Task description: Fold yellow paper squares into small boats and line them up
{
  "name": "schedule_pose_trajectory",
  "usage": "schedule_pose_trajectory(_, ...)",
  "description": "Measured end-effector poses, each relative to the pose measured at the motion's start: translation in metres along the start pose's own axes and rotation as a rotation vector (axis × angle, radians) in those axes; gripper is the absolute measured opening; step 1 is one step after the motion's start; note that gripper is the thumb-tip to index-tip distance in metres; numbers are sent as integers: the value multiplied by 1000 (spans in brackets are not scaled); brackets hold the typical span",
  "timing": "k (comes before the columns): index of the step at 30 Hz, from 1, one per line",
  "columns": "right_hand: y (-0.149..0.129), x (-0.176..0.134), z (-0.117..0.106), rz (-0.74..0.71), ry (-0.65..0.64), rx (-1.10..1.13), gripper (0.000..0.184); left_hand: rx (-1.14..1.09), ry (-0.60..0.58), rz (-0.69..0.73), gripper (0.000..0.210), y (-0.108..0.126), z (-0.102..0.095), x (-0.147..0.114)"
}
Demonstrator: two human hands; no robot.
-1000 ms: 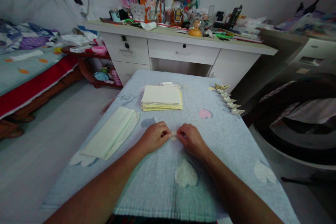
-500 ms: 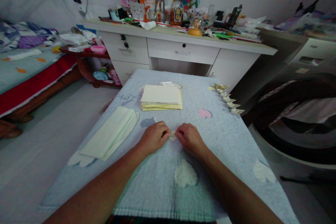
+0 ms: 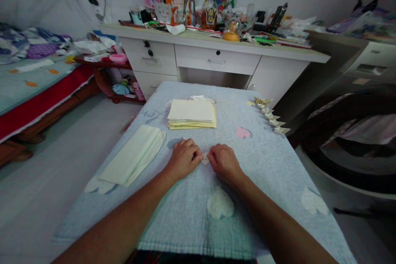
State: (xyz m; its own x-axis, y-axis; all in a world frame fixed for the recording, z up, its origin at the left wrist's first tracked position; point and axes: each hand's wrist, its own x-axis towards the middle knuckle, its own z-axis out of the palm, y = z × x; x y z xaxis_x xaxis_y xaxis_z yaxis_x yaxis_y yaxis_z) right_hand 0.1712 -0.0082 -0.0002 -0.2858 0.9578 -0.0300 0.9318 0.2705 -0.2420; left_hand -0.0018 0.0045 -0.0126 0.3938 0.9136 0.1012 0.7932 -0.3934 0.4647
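A small folded piece of paper (image 3: 206, 159) is pinched between my two hands over the middle of the cloth-covered table. My left hand (image 3: 185, 157) grips its left side with thumb and fingertips. On the opposite side, my right hand (image 3: 225, 161) has its fingers closed on the paper. Much of the paper is hidden by my fingers. Beyond my hands lies a stack of cream and yellow paper sheets (image 3: 192, 110). Longer pale sheets (image 3: 133, 154) lie at the left. Several folded paper boats (image 3: 274, 121) stand in a row near the right edge.
The table wears a blue cloth (image 3: 173, 222) with heart patterns. Behind it stands a white desk (image 3: 216, 55) crowded with jars, bags and small items. A bed (image 3: 46, 95) is at the left, and a washing machine (image 3: 368, 70) at the right.
The view has shifted slightly. My left hand's fingers have changed position a little at the paper, which remains between both hands.
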Motion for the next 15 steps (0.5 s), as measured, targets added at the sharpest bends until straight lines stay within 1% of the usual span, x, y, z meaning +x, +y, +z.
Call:
schedule_pose_trajectory(4, 0, 0, 0, 16, 21, 2, 17, 16, 17, -45, 9, 0, 2, -1)
schedule_pose_trajectory(7, 0, 0, 2, 19, 26, 4, 17, 21, 29, -75, 13, 0, 3, -1)
schedule_pose_trajectory(12, 2, 3, 3, 13, 20, -12, 18, -9, -10, -77, 11, -2, 1, 2)
schedule_pose_trajectory(15, 1, 4, 2, 3, 2, -14, 17, -51, -32, -92, 24, -3, -1, 4)
